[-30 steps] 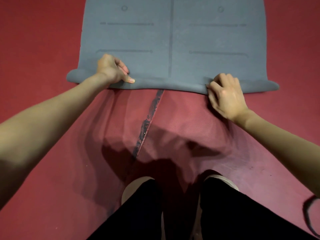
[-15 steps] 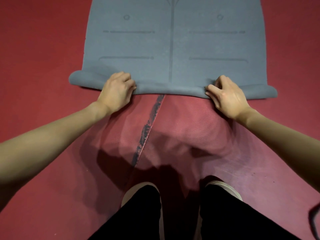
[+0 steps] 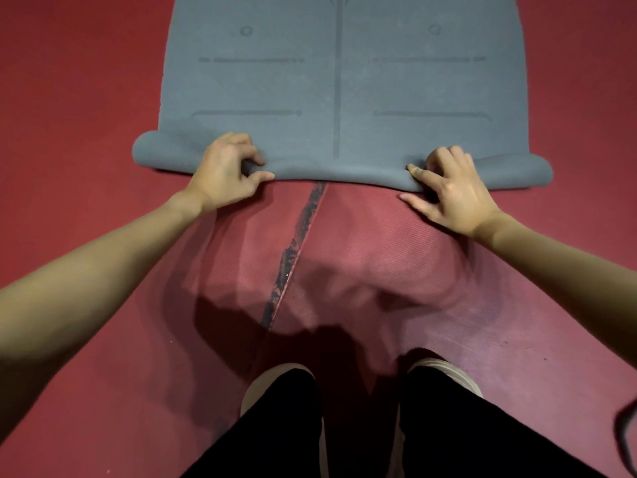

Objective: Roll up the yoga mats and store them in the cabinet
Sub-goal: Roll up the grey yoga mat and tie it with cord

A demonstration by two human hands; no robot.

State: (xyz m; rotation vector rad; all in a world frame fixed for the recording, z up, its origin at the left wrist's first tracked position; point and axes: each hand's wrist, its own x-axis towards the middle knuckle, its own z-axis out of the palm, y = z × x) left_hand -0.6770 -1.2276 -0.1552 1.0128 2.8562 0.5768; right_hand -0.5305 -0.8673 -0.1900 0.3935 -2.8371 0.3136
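Observation:
A grey-blue yoga mat [image 3: 341, 91] with printed guide lines lies flat on the red floor and runs out of the top of the view. Its near end is curled into a thin roll [image 3: 337, 172] that spans the mat's width. My left hand [image 3: 225, 172] grips the roll left of centre, with fingers curled over the top and thumb at the front. My right hand [image 3: 451, 186] grips the roll right of centre, fingers curled on top and thumb along the front. No cabinet is in view.
The floor is red matting with a dark worn seam [image 3: 293, 250] running from the roll toward my feet [image 3: 279, 384]. My black trousers and pale shoes fill the bottom centre. A dark cord loop [image 3: 625, 439] shows at the bottom right edge.
The rolled end has turned a little further onto the mat and looks thicker. My left hand shifted from the roll's top to a curled grip on its front.

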